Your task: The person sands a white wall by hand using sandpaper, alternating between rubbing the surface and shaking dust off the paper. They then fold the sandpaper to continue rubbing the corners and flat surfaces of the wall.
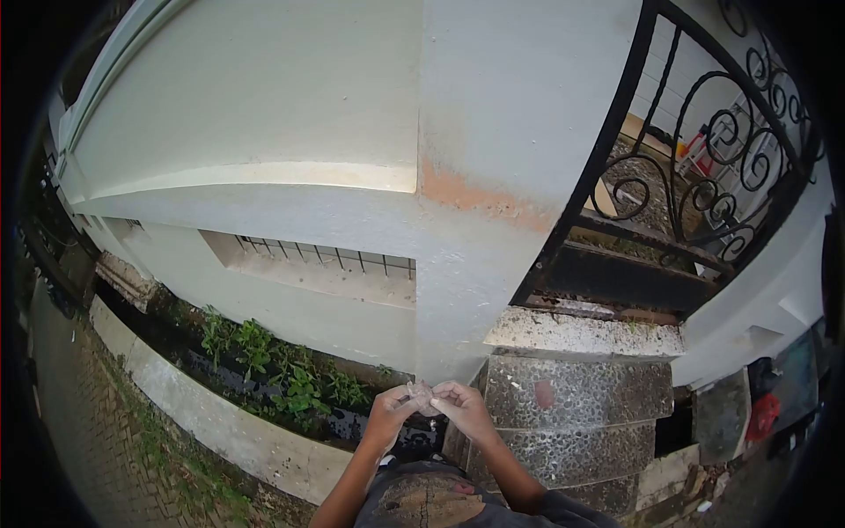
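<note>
In front of my body, my left hand [389, 415] and my right hand [463, 412] meet with fingers pinched together. Between their fingertips is a small, crumpled, greyish-pink piece [422, 398], and both hands grip it. Its exact kind is too small to make out. Pale dust or dried residue coats the fingers. Behind the hands rises a pale wall [475, 290], whose white paint has worn to an orange-brown patch [480, 195].
A dark drainage ditch [352, 422] with green weeds [299, 387] runs along the wall's foot, edged by a concrete kerb [220, 431]. To the right lie pebbled slabs [572, 396] below a black wrought-iron gate [629, 286]. A red bag [763, 416] sits at far right.
</note>
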Motion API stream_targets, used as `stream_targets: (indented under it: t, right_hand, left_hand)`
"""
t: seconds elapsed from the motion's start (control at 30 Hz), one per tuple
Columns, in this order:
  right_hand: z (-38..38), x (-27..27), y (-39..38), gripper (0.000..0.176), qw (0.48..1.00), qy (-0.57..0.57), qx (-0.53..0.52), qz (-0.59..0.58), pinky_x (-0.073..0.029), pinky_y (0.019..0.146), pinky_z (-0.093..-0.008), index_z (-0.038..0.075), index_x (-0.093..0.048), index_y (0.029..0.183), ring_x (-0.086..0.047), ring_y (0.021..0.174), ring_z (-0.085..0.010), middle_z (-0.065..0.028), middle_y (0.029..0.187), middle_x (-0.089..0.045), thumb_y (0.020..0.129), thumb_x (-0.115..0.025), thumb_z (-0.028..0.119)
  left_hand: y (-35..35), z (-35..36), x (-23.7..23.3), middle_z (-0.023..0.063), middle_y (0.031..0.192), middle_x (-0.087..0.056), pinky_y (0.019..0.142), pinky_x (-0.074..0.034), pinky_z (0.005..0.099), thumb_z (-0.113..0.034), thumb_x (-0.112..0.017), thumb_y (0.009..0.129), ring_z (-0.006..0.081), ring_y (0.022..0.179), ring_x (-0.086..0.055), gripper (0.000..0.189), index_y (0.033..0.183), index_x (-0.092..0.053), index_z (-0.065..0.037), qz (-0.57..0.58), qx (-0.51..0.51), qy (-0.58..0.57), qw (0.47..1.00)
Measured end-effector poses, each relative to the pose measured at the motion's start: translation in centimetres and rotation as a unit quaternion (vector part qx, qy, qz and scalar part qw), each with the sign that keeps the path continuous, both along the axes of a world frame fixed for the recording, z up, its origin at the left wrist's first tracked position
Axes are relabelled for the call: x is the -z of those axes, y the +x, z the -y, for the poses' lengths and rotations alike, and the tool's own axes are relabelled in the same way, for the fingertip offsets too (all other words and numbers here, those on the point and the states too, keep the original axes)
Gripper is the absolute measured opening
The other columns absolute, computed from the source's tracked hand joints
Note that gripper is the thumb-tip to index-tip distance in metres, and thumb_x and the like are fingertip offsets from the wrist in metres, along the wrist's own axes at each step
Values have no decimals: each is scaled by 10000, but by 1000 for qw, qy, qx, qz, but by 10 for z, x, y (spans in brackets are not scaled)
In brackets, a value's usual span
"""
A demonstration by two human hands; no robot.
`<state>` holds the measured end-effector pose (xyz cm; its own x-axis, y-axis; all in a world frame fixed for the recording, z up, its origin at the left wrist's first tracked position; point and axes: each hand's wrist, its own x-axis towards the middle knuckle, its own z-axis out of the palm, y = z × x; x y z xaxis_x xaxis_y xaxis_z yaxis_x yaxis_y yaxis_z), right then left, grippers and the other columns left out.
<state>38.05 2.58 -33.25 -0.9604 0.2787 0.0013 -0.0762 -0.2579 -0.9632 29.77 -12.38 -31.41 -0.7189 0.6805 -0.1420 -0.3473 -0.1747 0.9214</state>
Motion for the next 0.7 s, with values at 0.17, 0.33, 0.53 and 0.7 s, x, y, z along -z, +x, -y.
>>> stream_targets:
  t: [0.17,0.33,0.53,0.7]
  right_hand:
    - [-9,-7,2,162,991,96,-86,47,-487,744,-237,4,-595,1029,-605,834,-85,-39,932,-644,869,-598,24]
    - [-6,-1,10,147,993,12,-107,43,-478,739,-238,17,-589,1018,-601,830,-81,-23,924,-642,874,-601,45]
    - [6,-2,9,192,992,-43,-115,31,-470,768,-256,7,-575,1076,-587,866,-91,-29,964,-624,888,-564,41]
    - [-4,4,0,267,990,-40,-133,35,-484,789,-272,2,-536,1162,-598,890,-107,-42,1017,-624,897,-538,40]
  left_hand:
    - [5,-1,-5,49,931,-652,811,-447,265,-44,-653,811,111,876,-584,183,982,-652,22,-26,-41,-15,999]
    - [-1,4,-4,53,952,-645,794,-459,269,-41,-660,802,119,876,-587,204,994,-644,25,12,18,4,1000]
    - [-11,12,-5,71,984,-619,849,-445,290,-92,-657,810,148,928,-579,241,1011,-631,36,-135,77,-71,985]
    - [-21,6,-14,129,1053,-573,929,-413,329,-147,-661,803,241,1027,-553,332,1079,-604,27,-330,88,-154,927]
